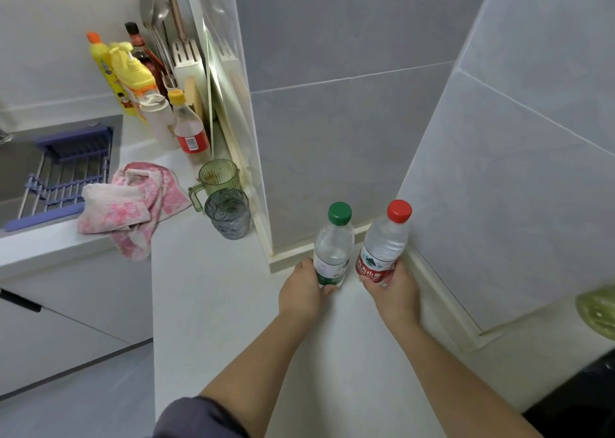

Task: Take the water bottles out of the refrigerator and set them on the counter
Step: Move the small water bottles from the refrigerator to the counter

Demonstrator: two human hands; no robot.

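Nearest, two bare forearms are reaching from the near edge across the white table (216,304) toward its far right corner. The left hand (304,287) is curling its fingers round the lower part of the green-capped bottle (333,244), and the right hand (394,289) is wrapping round the label of the red-capped bottle (384,241). That makes two water bottles, one in each hand, just beside each other and close to the grey tiled wall (349,121). Both are clear plastic; the left one is wearing a white and green label, the right one a red label, and it is leaning slightly right. Their bases are hiding behind the hands, so whether they are resting on the table cannot be told.

Farther left, two cups are standing together: a grey tumbler (228,214) and, behind it, a green mug (218,179). One pink cloth (133,204) is draping over the table's left edge, beside a blue sink rack (66,171).
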